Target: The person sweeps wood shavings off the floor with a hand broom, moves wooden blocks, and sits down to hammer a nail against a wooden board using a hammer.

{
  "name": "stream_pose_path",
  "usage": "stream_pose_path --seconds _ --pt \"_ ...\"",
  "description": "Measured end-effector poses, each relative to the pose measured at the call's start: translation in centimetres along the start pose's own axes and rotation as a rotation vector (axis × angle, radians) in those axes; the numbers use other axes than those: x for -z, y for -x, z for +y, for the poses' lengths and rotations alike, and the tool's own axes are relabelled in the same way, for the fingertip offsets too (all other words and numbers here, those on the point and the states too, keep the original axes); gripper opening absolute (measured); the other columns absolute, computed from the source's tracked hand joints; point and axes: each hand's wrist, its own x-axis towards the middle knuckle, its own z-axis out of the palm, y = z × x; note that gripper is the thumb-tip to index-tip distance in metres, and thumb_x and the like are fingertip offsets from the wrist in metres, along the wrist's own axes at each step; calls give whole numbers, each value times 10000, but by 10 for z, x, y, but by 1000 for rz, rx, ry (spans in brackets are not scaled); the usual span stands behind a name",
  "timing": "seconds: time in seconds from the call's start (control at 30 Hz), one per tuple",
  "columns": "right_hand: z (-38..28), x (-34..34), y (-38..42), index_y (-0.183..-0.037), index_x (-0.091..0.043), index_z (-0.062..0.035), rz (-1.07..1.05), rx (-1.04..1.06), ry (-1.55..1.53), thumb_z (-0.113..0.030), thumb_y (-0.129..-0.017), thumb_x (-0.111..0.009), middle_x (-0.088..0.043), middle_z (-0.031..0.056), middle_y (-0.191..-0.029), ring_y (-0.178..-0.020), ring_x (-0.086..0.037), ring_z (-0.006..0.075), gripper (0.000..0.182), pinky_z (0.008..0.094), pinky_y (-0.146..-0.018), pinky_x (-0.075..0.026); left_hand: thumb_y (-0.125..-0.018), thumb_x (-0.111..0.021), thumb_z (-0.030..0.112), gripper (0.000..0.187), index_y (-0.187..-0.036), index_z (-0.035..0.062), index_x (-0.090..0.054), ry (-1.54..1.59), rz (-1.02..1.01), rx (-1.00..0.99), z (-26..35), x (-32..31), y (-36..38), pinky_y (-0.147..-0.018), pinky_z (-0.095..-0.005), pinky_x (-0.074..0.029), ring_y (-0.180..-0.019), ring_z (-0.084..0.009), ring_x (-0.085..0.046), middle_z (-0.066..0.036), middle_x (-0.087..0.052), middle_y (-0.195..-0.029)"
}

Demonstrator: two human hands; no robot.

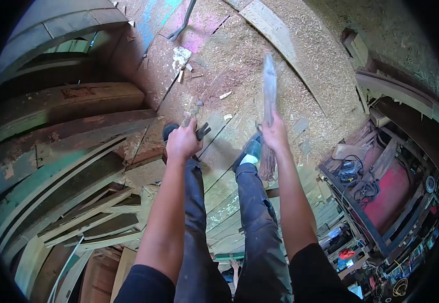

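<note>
My left hand (183, 142) is closed around what looks like a hammer (204, 131). Its dark, notched metal head sticks out to the right of the fist, and the handle is mostly hidden. My right hand (274, 132) grips a weathered grey wooden board (269, 83) near its middle. The board's narrow end points away from me, and its rough reddish-brown end reaches back past my wrist. Both hands are above the floor, in front of my shoes. A pry bar (183, 25) with a forked end lies farther ahead.
Sawdust and wood chips cover the floor (224, 65). Curved timbers (68, 103) are stacked at left. A long plank (280, 40) lies ahead. On the right stands a dark-framed rack (353, 209) with cables and tools. Another person's hand (235, 265) shows behind my legs.
</note>
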Motion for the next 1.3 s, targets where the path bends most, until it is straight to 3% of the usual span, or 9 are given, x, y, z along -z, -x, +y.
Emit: stream_pose_path --seconds 0.1,0.17,0.2,0.33,0.4,0.67,0.83,1.03,1.3 --pt "-15 4 4 -1519 -233 -95 -142 -61 -28 -113 -865 -522 -645 219 -927 -731 -664 322 715 420 -726 -548 -756 -653 264 443 -1161 131 -533 3 -17 -8 5 -2 1 -692 -506 -537 -729 -396 -659 -203 -670 -780" --pt "-12 6 11 -1492 -290 -79 -116 -34 24 -131 -880 -543 -614 275 -1159 -1081 -605 405 664 425 -988 -449 -759 -645 258 407 -1127 126 -536 -5 -19 -16 6 -2 3 -684 -508 -536 -725 -402 -657 -206 -667 -775" --pt "-1 4 17 -1493 -282 -69 -28 79 19 -121 -875 -543 -607 296 -1147 -1080 -601 414 673 432 -991 -443 -759 -645 258 407 -1127 126 -536 -6 -19 -16 8 -1 2 -684 -508 -536 -725 -402 -657 -206 -667 -775" --pt "13 8 41 -1490 -283 -55 24 106 32 -108 -867 -542 -604 308 -1134 -1070 -601 421 676 436 -983 -444 -760 -638 252 387 -1111 125 -536 -16 -20 -18 12 1 -2 -677 -510 -533 -733 -404 -656 -207 -664 -769" --pt "20 4 44 -1512 -247 -111 -75 112 61 -178 -847 -552 -586 286 -965 -909 -613 435 735 473 -820 -497 -760 -637 250 380 -1104 124 -536 -26 -17 -29 14 2 -3 -675 -510 -532 -735 -405 -656 -207 -663 -768" --pt "10 -14 -29 -1493 -286 -117 -192 -37 218 -188 -846 -561 -597 270 -1098 -953 -627 418 707 475 -837 -515 -746 -655 241 433 -1143 127 -527 -49 -8 -52 16 -5 2 -691 -506 -536 -740 -400 -659 -208 -666 -783" --pt "16 5 10 -1504 -263 -143 -88 77 389 -188 -848 -563 -587 276 -1134 -923 -643 417 723 480 -821 -527 -736 -662 235 453 -1154 123 -527 -24 -26 -29 15 -5 1 -698 -505 -537 -738 -395 -659 -208 -667 -781" --pt "8 25 26 -1510 -262 -182 -73 2 418 -174 -858 -570 -560 275 -1162 -914 -656 395 722 487 -790 -535 -740 -652 227 387 -1089 104 -536 -14 -32 -11 16 -4 3 -697 -503 -537 -743 -400 -661 -209 -667 -782" --pt "-11 30 1 -1497 -290 -310 -57 -11 519 -122 -841 -623 -588 185 -1112 -971 -648 325 759 453 -842 -530 -740 -646 243 430 -1119 87 -517 -40 -89 -52 12 -16 19 -695 -493 -548 -758 -397 -674 -218 -681 -824"
